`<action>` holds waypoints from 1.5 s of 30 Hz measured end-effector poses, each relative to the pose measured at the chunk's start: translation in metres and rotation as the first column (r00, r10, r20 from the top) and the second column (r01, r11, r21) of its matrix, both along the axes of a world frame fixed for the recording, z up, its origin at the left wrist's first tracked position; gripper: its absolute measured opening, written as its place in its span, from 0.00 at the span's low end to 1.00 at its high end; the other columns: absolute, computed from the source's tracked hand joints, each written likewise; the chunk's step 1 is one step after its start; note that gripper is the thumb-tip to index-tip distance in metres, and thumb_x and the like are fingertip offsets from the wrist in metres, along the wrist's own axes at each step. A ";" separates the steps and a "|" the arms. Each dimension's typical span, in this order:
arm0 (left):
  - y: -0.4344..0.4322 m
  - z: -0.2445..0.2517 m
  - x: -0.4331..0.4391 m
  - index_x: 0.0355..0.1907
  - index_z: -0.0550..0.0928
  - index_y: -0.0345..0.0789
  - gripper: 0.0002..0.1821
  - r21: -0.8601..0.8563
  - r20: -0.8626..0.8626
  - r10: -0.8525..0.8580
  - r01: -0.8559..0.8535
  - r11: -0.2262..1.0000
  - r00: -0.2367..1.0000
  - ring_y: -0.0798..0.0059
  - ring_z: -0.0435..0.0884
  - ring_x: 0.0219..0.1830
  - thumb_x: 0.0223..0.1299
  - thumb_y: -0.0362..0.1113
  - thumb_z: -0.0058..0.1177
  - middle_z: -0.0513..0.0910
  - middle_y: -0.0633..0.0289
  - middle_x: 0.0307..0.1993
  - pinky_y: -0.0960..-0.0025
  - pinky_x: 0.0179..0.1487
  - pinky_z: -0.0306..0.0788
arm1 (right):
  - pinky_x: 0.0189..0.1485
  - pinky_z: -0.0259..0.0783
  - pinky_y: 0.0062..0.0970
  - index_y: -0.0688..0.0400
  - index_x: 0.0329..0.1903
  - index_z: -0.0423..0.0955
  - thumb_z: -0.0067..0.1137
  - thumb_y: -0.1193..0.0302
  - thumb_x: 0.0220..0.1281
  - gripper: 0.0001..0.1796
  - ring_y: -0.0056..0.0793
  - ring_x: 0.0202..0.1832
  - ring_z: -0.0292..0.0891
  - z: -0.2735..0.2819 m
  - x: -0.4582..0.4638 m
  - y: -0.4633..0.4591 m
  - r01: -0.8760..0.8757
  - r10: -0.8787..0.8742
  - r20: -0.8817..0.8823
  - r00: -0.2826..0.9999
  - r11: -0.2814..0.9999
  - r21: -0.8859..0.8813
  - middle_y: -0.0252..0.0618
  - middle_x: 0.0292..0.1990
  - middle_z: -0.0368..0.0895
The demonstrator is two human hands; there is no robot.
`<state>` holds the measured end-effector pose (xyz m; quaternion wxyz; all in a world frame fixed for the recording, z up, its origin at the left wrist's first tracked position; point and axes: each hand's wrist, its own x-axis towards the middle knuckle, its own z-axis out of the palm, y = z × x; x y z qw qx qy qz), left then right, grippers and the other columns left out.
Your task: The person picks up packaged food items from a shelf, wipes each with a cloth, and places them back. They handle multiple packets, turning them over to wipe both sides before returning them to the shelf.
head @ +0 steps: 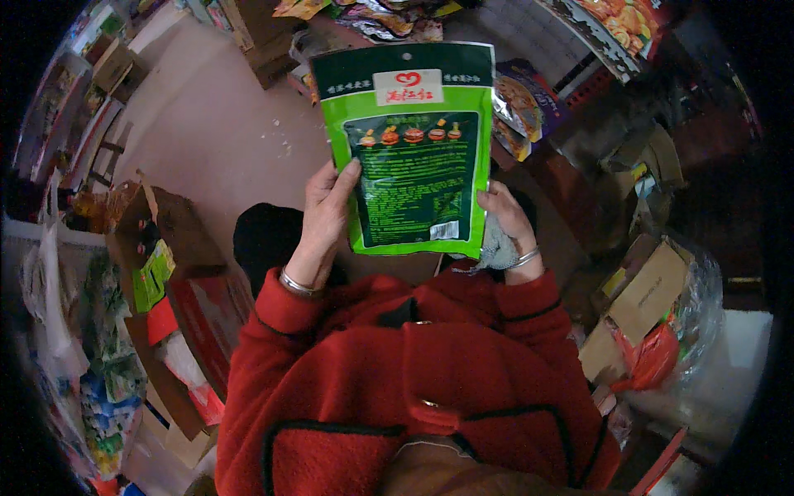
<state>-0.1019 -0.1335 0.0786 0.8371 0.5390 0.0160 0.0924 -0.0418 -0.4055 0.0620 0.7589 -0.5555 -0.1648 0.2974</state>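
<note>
A green printed plastic food packet (415,180), its back with small pictures, writing and a barcode turned up, is held upright before me in both hands. My left hand (329,208) grips its left edge, the thumb lying on the face. At the lower right edge, my right hand (507,214) holds the packet with its thumb in front. A grey cloth (498,245) lies between the right palm and the packet's lower corner; whether the hand grips it too, I cannot tell. Each wrist, below a red sleeve, bears a silver-coloured bangle.
Open cardboard boxes (186,232) stand on the left, near hanging plastic bags (56,322). Shiny food packets (391,18) are heaped beyond the held packet. At the right are a flattened cardboard piece (648,291), a red plastic bag (654,353) and a purple food package (536,99).
</note>
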 end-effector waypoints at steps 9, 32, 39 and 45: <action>-0.005 0.004 0.002 0.50 0.76 0.29 0.13 0.009 0.000 0.004 -0.004 1.000 1.000 0.84 0.77 0.39 0.68 0.33 0.45 0.81 0.65 0.40 0.78 0.45 0.70 | 0.48 0.68 0.22 0.64 0.53 0.72 0.51 0.68 0.66 0.16 0.17 0.44 0.70 0.009 -0.019 0.008 -0.081 0.162 0.246 0.956 0.948 -0.309 0.30 0.45 0.77; -0.025 0.006 0.008 0.66 0.57 0.32 0.41 -0.239 0.149 -0.176 0.208 0.948 0.973 0.64 0.64 0.63 0.57 0.51 0.57 0.66 0.53 0.60 0.59 0.61 0.63 | 0.30 0.74 0.30 0.62 0.54 0.70 0.47 0.73 0.57 0.21 0.37 0.24 0.79 0.089 -0.051 0.109 0.770 0.625 0.736 0.260 0.326 -0.549 0.56 0.38 0.79; -0.008 0.007 0.027 0.59 0.66 0.31 0.21 -0.656 -0.041 -0.180 0.109 0.746 0.983 0.63 0.72 0.57 0.68 0.40 0.42 0.73 0.54 0.56 0.59 0.62 0.65 | 0.28 0.73 0.26 0.63 0.48 0.73 0.50 0.65 0.58 0.18 0.35 0.26 0.78 0.079 -0.060 0.108 0.739 0.574 0.810 0.121 0.493 -0.460 0.60 0.43 0.77; 0.013 0.008 0.027 0.58 0.67 0.31 0.21 -0.685 -0.056 -0.154 0.074 0.725 0.987 0.63 0.72 0.58 0.68 0.41 0.40 0.73 0.53 0.56 0.59 0.64 0.64 | 0.29 0.71 0.26 0.63 0.25 0.76 0.58 0.73 0.58 0.08 0.30 0.25 0.77 0.093 -0.043 0.041 0.622 -0.111 0.796 0.595 0.691 -0.368 0.41 0.23 0.79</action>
